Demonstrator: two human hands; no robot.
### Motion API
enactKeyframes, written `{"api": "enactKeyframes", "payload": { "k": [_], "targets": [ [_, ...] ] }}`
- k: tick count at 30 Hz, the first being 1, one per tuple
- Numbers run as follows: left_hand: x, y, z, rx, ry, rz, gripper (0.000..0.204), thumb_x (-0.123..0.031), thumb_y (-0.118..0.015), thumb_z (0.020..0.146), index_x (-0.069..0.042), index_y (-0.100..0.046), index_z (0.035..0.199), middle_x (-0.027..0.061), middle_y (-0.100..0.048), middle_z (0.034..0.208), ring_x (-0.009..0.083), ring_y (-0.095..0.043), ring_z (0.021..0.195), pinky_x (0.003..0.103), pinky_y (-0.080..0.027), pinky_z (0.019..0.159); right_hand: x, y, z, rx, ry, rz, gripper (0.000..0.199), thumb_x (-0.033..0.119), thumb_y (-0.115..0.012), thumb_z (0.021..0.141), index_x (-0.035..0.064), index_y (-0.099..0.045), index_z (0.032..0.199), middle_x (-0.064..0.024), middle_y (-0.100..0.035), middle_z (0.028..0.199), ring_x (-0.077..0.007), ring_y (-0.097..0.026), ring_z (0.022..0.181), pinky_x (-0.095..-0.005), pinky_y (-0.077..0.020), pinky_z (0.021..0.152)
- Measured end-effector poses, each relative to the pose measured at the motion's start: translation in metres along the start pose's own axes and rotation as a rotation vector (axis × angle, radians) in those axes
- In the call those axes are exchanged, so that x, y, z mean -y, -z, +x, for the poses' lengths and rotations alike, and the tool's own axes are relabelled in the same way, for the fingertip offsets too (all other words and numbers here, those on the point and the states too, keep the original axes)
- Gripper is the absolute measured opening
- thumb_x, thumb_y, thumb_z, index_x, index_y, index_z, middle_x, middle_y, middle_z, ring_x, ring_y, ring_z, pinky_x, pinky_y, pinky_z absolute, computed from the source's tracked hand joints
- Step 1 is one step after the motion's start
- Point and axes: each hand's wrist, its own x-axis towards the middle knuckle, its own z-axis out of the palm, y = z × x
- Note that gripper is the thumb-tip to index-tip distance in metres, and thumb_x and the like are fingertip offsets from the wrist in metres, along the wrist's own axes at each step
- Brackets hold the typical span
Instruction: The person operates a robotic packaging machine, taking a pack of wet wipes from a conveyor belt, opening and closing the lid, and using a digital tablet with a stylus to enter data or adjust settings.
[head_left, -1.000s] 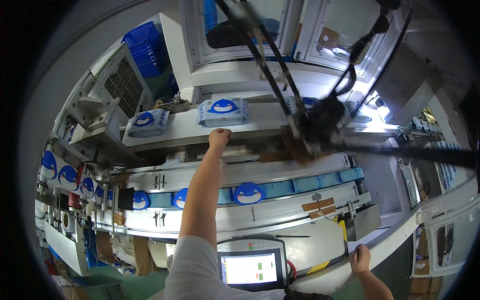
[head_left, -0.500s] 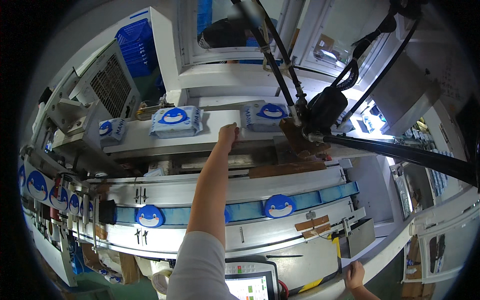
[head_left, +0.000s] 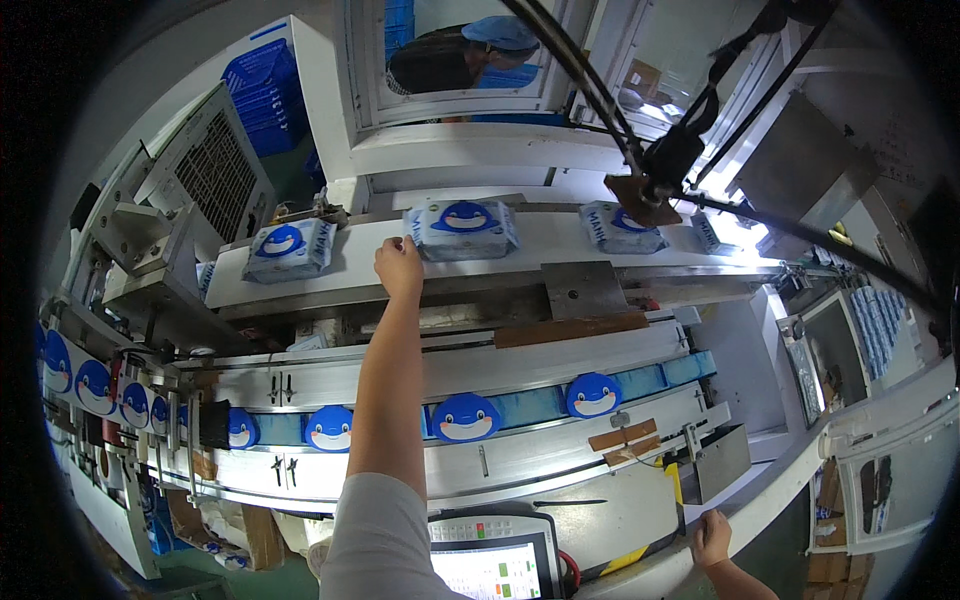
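Note:
My left hand (head_left: 400,266) reaches across to the white upper conveyor (head_left: 370,262). Its fingers are curled, at the left end of a soft pale-blue wipes pack (head_left: 462,231) with a blue whale on top; whether anything is pinched in them is hidden. To the left lies a second wipes pack (head_left: 289,251). Another wipes pack (head_left: 618,228) sits to the right, partly behind the black robot arm's head (head_left: 652,192). At lower right my right hand (head_left: 711,538) rests with bent fingers on a white rail (head_left: 757,516).
Blue whale-face labels (head_left: 466,417) ride on a blue belt (head_left: 640,381) between me and the packs. A roll of labels (head_left: 95,385) feeds at left. Nearer me is a control panel with a screen (head_left: 492,565). Beyond the window a person (head_left: 440,68) wears a blue cap.
The packs have moved left along the conveyor, and my left hand has moved left too. The robot head has swung right and away. The labels' positions on the belt have changed.

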Motion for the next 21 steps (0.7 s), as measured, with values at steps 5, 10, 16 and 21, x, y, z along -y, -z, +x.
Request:
{"api": "enactKeyframes", "payload": {
  "k": [5, 10, 16, 21],
  "targets": [
    [-0.013, 0.002, -0.012, 0.151, -0.177, -0.257, 0.026, -0.025, -0.057, 0.085, 0.0, -0.064, 0.085, 0.0173, -0.065, 0.082, 0.0316, -0.061, 0.073, 0.039, -0.047, 0.067, -0.003, -0.002, -0.004, -0.014, -0.04, -0.02, 0.008, 0.005, -0.051, 0.07, 0.0019, -0.047, 0.077, -0.0185, -0.049, 0.068, -0.0385, -0.048, 0.067, -0.0455, -0.0376, 0.06],
    [-0.013, -0.023, -0.014, 0.632, -0.149, -0.339, 0.023, -0.024, -0.056, 0.087, -0.002, -0.063, 0.084, 0.0125, -0.064, 0.079, 0.0241, -0.063, 0.07, 0.033, -0.048, 0.064, -0.003, -0.003, -0.002, -0.027, 0.003, -0.032, 0.008, 0.005, -0.051, 0.071, 0.0019, -0.047, 0.077, -0.0185, -0.05, 0.068, -0.0381, -0.048, 0.066, -0.0453, -0.0378, 0.058],
    [-0.015, -0.069, -0.021, 0.957, 0.625, -0.993, 0.031, -0.023, -0.047, 0.094, 0.001, -0.05, 0.113, 0.0153, -0.06, 0.103, 0.0254, -0.06, 0.091, 0.034, -0.051, 0.075, -0.006, -0.007, -0.004, -0.045, 0.022, -0.048, 0.008, 0.005, -0.05, 0.072, 0.0021, -0.046, 0.078, -0.0182, -0.049, 0.068, -0.0378, -0.048, 0.064, -0.0454, -0.037, 0.057],
    [-0.033, -0.093, -0.028, 0.889, 0.733, -1.114, 0.038, -0.028, -0.049, 0.094, 0.003, -0.049, 0.116, 0.0191, -0.058, 0.106, 0.0274, -0.06, 0.092, 0.038, -0.05, 0.077, -0.007, -0.004, -0.006, 0.015, 0.007, -0.07, 0.009, 0.005, -0.05, 0.07, 0.0019, -0.045, 0.077, -0.0177, -0.048, 0.066, -0.0379, -0.047, 0.063, -0.0458, -0.0359, 0.056]
  ]
}}
